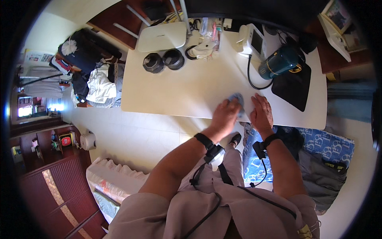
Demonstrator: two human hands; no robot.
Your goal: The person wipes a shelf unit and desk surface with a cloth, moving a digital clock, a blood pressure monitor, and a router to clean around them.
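On the white tabletop [179, 86], close to its front edge, my left hand [227, 115] grips a blue-grey cloth [238, 100]; part of the cloth shows beyond the fingers. Beside it my right hand [262, 113] lies on the table with nothing visible in it, its fingers bunched together and pointing away from me. Beyond the right hand, a black hose [250, 79] curves from a white device with a grey display [252, 41]. A dark green jug with a gold-coloured handle [277, 63] is to the right, near a black mat [294, 85].
A white router [162, 36] stands at the back left, behind two dark round containers [174, 59]. Small packets and a white cloth [204, 50] lie at the back middle. Below the table's right front is a seat with a blue patterned cover [328, 143] and dark clothing [320, 173].
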